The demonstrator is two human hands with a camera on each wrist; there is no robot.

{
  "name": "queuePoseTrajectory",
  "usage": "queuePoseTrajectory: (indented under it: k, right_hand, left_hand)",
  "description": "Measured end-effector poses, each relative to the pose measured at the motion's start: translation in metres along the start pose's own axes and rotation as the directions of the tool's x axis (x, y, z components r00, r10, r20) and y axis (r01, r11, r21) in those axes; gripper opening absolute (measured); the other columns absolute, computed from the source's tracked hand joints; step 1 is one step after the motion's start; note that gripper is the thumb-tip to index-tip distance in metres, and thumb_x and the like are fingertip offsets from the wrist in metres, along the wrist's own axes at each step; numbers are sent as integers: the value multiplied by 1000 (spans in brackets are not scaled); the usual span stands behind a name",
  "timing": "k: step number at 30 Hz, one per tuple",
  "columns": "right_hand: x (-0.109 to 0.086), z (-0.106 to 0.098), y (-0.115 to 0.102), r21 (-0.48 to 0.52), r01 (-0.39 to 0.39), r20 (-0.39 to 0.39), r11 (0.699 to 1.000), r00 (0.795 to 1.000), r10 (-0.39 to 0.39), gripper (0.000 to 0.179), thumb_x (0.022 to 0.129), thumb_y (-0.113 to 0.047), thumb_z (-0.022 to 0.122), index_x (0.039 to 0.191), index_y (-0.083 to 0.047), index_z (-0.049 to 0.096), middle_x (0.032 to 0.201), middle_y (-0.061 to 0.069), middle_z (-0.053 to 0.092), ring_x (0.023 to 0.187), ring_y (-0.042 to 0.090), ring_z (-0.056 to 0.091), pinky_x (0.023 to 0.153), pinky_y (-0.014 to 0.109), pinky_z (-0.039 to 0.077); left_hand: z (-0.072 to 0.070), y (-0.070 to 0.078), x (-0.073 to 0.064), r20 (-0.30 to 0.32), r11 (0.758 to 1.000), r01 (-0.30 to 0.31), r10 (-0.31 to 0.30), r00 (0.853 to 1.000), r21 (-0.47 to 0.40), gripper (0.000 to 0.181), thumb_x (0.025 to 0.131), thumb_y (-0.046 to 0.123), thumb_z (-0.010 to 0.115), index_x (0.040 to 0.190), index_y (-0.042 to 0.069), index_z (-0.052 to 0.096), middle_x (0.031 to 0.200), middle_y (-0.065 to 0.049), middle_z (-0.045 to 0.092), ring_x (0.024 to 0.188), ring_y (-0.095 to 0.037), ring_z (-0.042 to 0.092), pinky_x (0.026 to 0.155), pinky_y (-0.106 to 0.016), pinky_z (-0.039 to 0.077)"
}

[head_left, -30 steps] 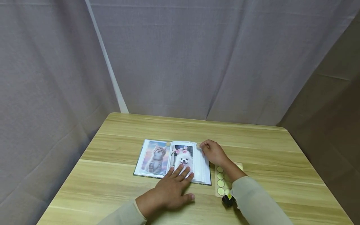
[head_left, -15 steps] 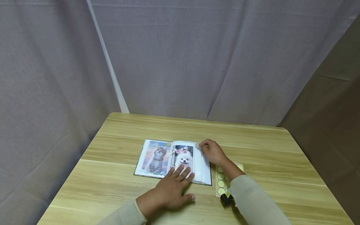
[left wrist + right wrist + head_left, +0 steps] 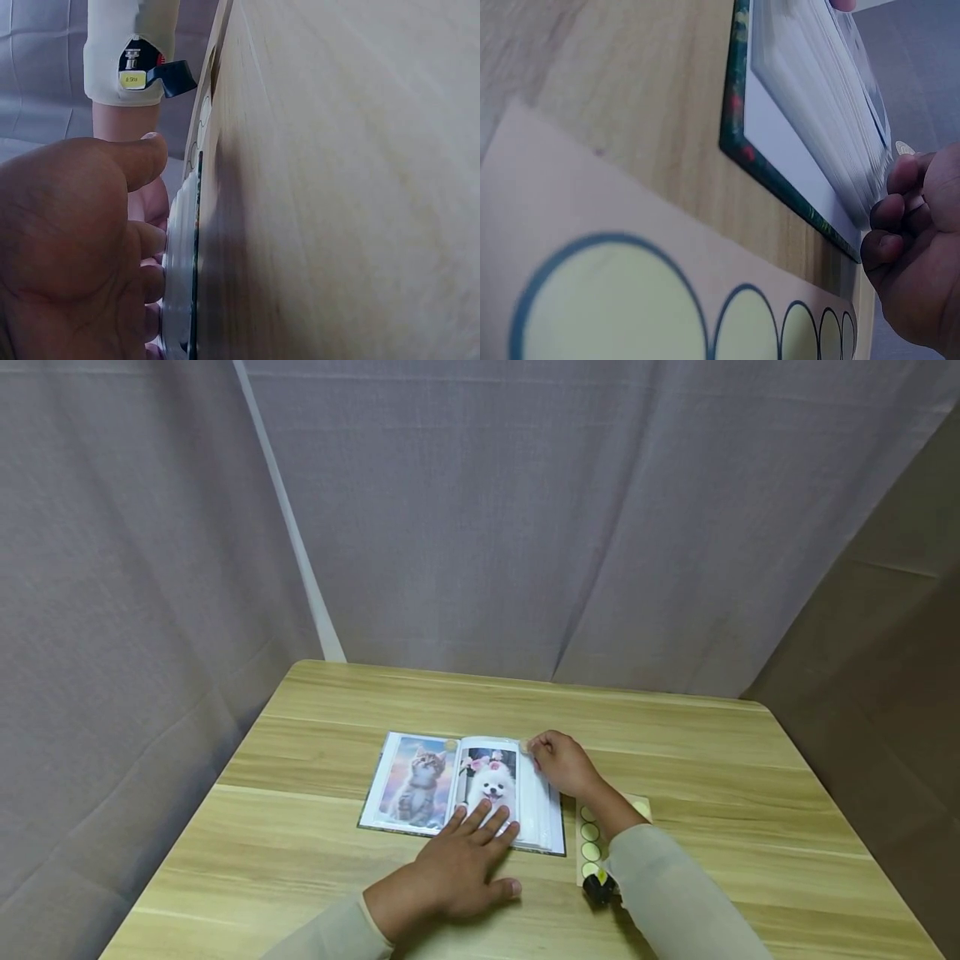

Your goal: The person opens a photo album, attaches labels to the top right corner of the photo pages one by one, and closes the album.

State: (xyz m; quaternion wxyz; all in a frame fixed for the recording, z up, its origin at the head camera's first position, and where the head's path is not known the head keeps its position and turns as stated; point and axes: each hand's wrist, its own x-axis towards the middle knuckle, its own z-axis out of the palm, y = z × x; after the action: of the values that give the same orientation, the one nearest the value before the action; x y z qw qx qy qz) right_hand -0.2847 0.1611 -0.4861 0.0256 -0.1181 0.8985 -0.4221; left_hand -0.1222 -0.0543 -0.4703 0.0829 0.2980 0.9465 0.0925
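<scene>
- Album point(image 3: 548, 806): lies open on the wooden table point(image 3: 315, 752), kitten photo point(image 3: 415, 785) on its left-hand page and dog photo point(image 3: 491, 775) on its right-hand page.
- Round sticker point(image 3: 904, 148): at the upper outer corner of the dog page, pinched by its edge; whether it touches the page cannot be told.
- Best practice, as judged here: align the sticker with the corner before any adhesive meets the page, lower one edge first, then smooth outward (a crooked start would probably mean peeling, and a creased sleeve).
- Left hand point(image 3: 459, 872): palm down, fingers straight and spread apart over the lower dog page, thumb out to the side; a sound brace, provided its pressure stays light.
- Right hand point(image 3: 564, 767): wrist raised beyond the album's outer edge, fingertips together on the sticker, remaining fingers curled; the forearm crosses above the sticker sheet point(image 3: 551, 172), so the sleeve should be kept off it.
</scene>
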Motion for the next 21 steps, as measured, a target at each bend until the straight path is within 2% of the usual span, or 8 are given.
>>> queuePoseTrajectory:
  k: [15, 21]
  right_hand:
    - [3, 3, -8, -32, 1, 14, 999, 1000, 0, 23, 107, -21, 51, 102, -5, 66, 75, 0, 63, 71, 18, 58, 71, 35, 48]
    - [5, 5, -10, -59, 29, 5, 998, 1000, -29, 23, 107, -22, 52, 102, -5, 67, 80, 1, 65, 77, 19, 60, 76, 39, 50]
  left_hand:
    - [-2, 2, 1, 5, 1000, 1, -1, 1000, 26, 78, 101, 66, 41, 164, 21, 28, 170, -2, 18, 156, -26, 8, 124, -50, 12]
    - [-2, 2, 0, 17, 1000, 7, -7, 1000, 15, 79, 101, 67, 40, 164, 22, 26, 170, -1, 16, 156, -25, 6, 124, -49, 10]
